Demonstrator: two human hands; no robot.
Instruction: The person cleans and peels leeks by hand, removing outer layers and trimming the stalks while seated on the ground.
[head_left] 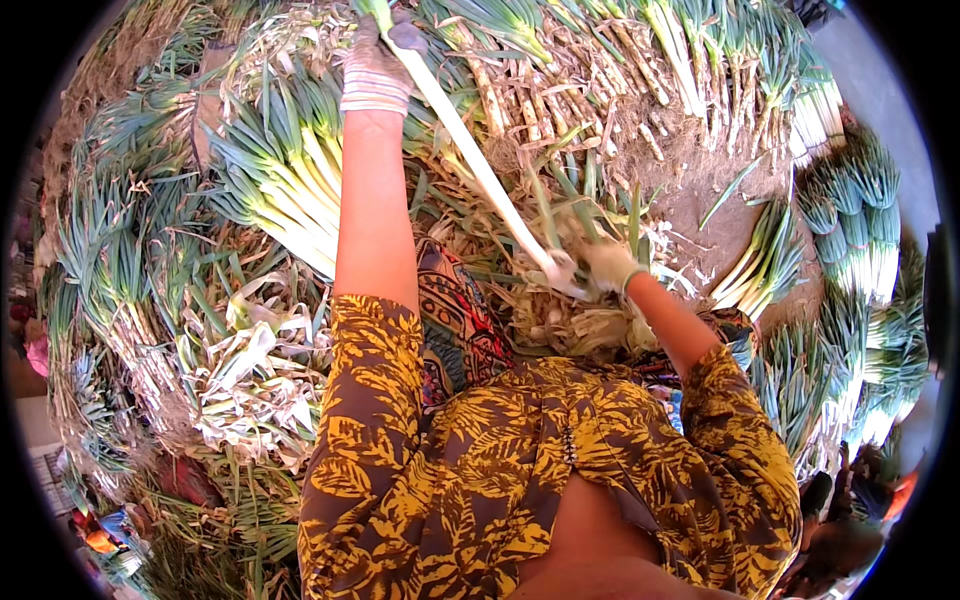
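Observation:
My left hand [376,62], in a pale glove with a striped cuff, is closed round the green upper part of a long green onion [470,155]. Its peeled white stalk slants down to the right, ending in a root end low in front of my lap. My right hand [612,266], also gloved, is right beside that root end. Motion smears its fingers, so whether they grip anything is unclear. Blurred leaf strips [545,205] stand just above it. Beneath both lies a heap of torn, dry onion skins [560,320].
Cleaned green onions [300,180] lie left of my left forearm, and a smaller bunch [765,255] lies at the right. Unpeeled onions [530,95] with dirty stalks spread across the far side. Tied bundles [865,225] are stacked at the right edge. Pale peelings [255,370] pile up at the left.

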